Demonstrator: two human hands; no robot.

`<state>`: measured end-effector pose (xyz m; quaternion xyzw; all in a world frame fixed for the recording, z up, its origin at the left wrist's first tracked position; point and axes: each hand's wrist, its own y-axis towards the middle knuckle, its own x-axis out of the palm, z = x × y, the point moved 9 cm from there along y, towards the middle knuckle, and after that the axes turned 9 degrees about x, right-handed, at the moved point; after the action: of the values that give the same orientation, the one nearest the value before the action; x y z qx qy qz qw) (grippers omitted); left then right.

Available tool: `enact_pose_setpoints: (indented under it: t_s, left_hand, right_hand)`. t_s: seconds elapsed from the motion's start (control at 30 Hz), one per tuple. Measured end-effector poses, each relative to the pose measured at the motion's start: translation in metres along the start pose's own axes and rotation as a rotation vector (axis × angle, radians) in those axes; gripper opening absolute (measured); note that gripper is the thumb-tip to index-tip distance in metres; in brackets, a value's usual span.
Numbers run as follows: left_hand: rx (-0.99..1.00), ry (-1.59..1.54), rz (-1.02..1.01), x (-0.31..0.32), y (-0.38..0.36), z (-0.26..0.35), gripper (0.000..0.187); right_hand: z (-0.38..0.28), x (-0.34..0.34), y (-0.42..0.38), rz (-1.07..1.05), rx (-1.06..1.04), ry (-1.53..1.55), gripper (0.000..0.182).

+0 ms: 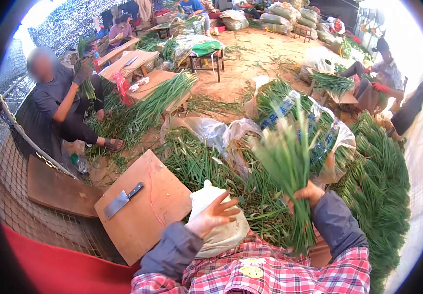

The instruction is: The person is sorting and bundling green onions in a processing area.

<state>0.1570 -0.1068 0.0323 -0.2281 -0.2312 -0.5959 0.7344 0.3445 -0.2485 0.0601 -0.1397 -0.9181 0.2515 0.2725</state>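
Observation:
My right hand [310, 194] is wrapped round a bunch of long green chives [290, 161], held upright in front of my right side; its tips are blurred. Fingers spread, my left hand [215, 215] holds nothing and is over a white sack [223, 235] by my lap. To its left a cleaver [123, 200] with a black handle lies on a tilted wooden board [150, 196], where a thin red string [153, 196] also lies. Loose green stalks [206, 166] cover the ground ahead of me.
A big plastic bag of chives [314, 127] stands ahead, and a long pile of chives [378, 196] lines the right. A person [57, 93] sits at left holding a bunch; another [388, 73] sits at right. Wire mesh [20, 206] borders the left. Low tables [165, 83] stand beyond.

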Motion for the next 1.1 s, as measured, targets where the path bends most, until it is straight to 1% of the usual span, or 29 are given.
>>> enact_pose_setpoints:
  t_s: [0.03,0.07,0.1,0.13,0.2,0.23,0.3,0.37,0.4,0.43,0.47,0.5,0.53,0.57,0.6,0.63,0.67,0.7,0.73,0.77,0.8,0.83,0.87,0.9,0.97,1.0,1.03,1.07,1.1]
  left_hand:
    - [0.063,-0.149,0.009,0.003,0.013,-0.004,0.087]
    - [0.122,-0.251,-0.022,0.009,0.025,-0.008,0.085]
    - [0.179,-0.356,-0.052,0.016,0.038,-0.014,0.083]
    - [0.237,-0.463,-0.079,0.019,0.046,-0.022,0.081]
    - [0.153,-0.626,0.048,0.005,0.053,-0.061,0.075]
    - [0.156,-0.691,0.151,-0.004,0.056,-0.071,0.055]
    - [0.106,-0.663,0.199,-0.011,0.054,-0.075,0.049]
    - [0.049,-0.659,0.252,-0.008,0.052,-0.070,0.041]
    - [0.052,-0.635,0.263,-0.010,0.052,-0.071,0.041]
    - [0.059,-0.610,0.272,-0.012,0.053,-0.071,0.040]
    - [0.066,-0.586,0.283,-0.014,0.054,-0.071,0.040]
    - [0.054,-0.584,0.256,-0.013,0.052,-0.069,0.042]
    - [0.086,-0.607,0.225,-0.012,0.051,-0.064,0.046]
    - [0.115,-0.632,0.194,-0.010,0.050,-0.059,0.049]
    - [0.143,-0.657,0.162,-0.006,0.050,-0.054,0.052]
    - [0.196,-0.698,0.111,0.006,0.049,-0.040,0.063]
    - [0.180,-0.694,0.058,0.008,0.049,-0.045,0.068]
    - [0.163,-0.689,0.005,0.007,0.050,-0.054,0.072]
    - [0.148,-0.682,-0.049,0.011,0.051,-0.055,0.077]
    - [0.068,-0.735,-0.261,0.034,0.054,-0.056,0.082]
    - [0.036,-0.744,-0.274,0.044,0.054,-0.052,0.082]
    - [0.005,-0.751,-0.290,0.057,0.052,-0.045,0.083]
    - [-0.022,-0.757,-0.306,0.065,0.051,-0.042,0.083]
    - [-0.026,-0.751,-0.292,0.063,0.053,-0.046,0.079]
    - [-0.025,-0.734,-0.285,0.058,0.060,-0.051,0.077]
    - [-0.022,-0.728,-0.283,0.057,0.064,-0.053,0.076]
    - [-0.015,-0.719,-0.258,0.061,0.066,-0.048,0.072]
    - [-0.026,-0.679,-0.262,0.063,0.068,-0.050,0.074]
    - [-0.042,-0.637,-0.263,0.065,0.071,-0.052,0.076]
  right_hand:
    - [0.014,0.007,-0.002,0.049,0.089,-0.046,0.053]
    - [0.024,0.027,-0.005,0.084,0.179,-0.094,0.061]
    - [0.045,0.030,0.005,0.045,0.171,-0.180,0.066]
    - [0.062,0.039,0.015,-0.011,0.157,-0.374,0.069]
    - [0.104,0.053,0.026,-0.093,0.293,-0.436,0.070]
    - [0.101,0.054,0.024,-0.052,0.230,-0.392,0.071]
    - [0.086,0.056,0.018,0.034,0.089,-0.308,0.074]
    - [0.073,0.057,0.017,0.074,0.019,-0.224,0.074]
    - [0.067,0.058,0.017,0.095,-0.022,-0.182,0.074]
    - [0.064,0.055,0.019,0.212,-0.057,-0.341,0.063]
    - [0.064,0.054,0.020,0.248,-0.040,-0.363,0.059]
    - [0.064,0.052,0.020,0.283,-0.020,-0.385,0.056]
    - [0.062,0.052,0.020,0.318,0.002,-0.406,0.052]
    - [0.060,0.061,0.014,0.248,-0.001,-0.189,0.045]
    - [0.064,0.060,0.012,0.223,0.012,-0.124,0.045]
    - [0.066,0.057,0.008,0.198,0.024,-0.058,0.044]
    - [0.069,0.055,0.005,0.174,0.034,0.008,0.044]
    - [0.078,0.055,0.004,0.177,0.101,0.025,0.045]
    - [0.093,0.054,0.008,0.116,0.178,-0.041,0.046]
    - [0.112,0.048,0.015,0.053,0.256,-0.108,0.046]
    - [0.126,0.047,0.016,-0.010,0.335,-0.173,0.047]
    - [0.119,0.054,0.013,-0.087,0.277,-0.307,0.052]
    - [0.116,0.049,0.009,-0.090,0.344,-0.529,0.049]
    - [0.109,0.042,0.005,-0.092,0.411,-0.751,0.046]
    - [0.057,0.047,-0.005,-0.067,0.567,-1.198,0.048]
    - [0.059,0.004,0.014,-0.132,0.425,-1.185,0.052]
    - [0.020,-0.003,0.015,-0.026,0.306,-0.912,0.053]
    - [-0.033,0.007,0.011,0.103,0.178,-0.808,0.052]
    - [-0.081,0.016,0.016,0.189,-0.068,-0.928,0.053]
